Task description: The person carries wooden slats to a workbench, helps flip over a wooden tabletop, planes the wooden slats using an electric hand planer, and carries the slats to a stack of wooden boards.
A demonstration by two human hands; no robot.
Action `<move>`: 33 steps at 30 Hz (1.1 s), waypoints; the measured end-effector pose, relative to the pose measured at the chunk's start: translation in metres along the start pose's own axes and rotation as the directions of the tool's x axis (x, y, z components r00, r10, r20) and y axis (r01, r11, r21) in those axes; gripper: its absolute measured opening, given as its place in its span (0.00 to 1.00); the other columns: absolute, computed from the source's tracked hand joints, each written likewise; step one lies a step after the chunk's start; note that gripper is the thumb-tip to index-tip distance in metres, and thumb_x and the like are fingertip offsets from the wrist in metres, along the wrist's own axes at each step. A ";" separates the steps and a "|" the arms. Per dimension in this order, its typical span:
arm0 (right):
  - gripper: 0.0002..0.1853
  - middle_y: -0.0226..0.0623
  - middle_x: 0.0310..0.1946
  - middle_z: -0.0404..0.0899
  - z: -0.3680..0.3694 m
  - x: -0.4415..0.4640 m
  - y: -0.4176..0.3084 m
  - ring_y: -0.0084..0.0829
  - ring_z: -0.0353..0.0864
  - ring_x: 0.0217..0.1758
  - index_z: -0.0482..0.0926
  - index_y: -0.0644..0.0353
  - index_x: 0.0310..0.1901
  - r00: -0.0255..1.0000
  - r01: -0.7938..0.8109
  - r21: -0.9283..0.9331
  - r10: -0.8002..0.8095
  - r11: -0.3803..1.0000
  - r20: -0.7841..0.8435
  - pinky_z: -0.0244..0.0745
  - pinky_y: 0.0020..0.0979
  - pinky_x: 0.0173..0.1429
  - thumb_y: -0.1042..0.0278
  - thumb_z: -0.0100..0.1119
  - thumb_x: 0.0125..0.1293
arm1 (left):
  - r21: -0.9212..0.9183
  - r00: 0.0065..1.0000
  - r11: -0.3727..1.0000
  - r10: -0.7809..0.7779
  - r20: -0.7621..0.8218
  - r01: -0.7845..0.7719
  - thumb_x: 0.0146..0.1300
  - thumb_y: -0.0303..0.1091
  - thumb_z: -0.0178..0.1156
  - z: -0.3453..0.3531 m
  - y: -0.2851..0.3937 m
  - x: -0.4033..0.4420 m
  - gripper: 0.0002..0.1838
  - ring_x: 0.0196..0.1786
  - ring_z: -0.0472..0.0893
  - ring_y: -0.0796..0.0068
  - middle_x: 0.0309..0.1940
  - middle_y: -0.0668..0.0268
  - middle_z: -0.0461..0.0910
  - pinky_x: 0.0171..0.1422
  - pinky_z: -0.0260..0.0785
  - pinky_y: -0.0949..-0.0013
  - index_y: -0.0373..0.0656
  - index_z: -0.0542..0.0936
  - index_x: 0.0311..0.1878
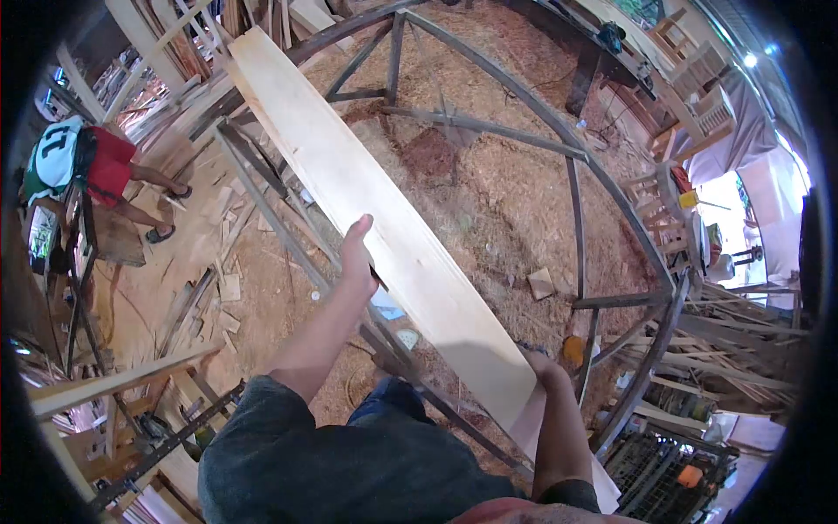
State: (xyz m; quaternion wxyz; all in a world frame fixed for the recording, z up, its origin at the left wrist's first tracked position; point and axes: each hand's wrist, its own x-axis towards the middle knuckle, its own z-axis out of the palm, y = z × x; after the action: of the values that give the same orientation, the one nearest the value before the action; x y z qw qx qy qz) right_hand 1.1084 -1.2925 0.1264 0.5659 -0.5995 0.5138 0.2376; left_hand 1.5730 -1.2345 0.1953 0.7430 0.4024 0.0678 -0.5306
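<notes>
One person in red shorts (109, 168) is at left. One left hand (356, 258) pinches the left edge of one long, pale, flat wooden board (421, 267) in the middle. One right hand (546, 368) touches its right edge; I can't tell its grip.

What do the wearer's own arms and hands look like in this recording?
The left hand shows no glove, and no glove is apparent on the partly hidden right hand. The left sleeve and right sleeve are short, dark grey and without visible markings. Whether anything is worn at the wrists is hard to tell.
</notes>
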 end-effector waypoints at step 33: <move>0.67 0.58 0.72 0.60 -0.086 -0.085 -0.071 0.65 0.59 0.76 0.59 0.39 0.80 0.773 -0.172 -0.652 -0.308 0.739 -0.554 0.59 0.64 0.76 0.50 0.85 0.33 | -0.142 0.304 -0.424 -0.810 0.502 -0.895 0.40 0.48 0.80 0.175 0.010 0.169 0.61 0.75 0.67 0.40 0.71 0.41 0.64 0.82 0.48 0.33 0.84 0.60 0.81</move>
State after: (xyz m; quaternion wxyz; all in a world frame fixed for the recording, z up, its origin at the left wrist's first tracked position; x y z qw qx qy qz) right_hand 1.1152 -1.3545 0.2520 0.1146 -0.8246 0.5277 0.1689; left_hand 1.5966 -1.4747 0.2286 -0.0891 0.3659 -0.9186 -0.1199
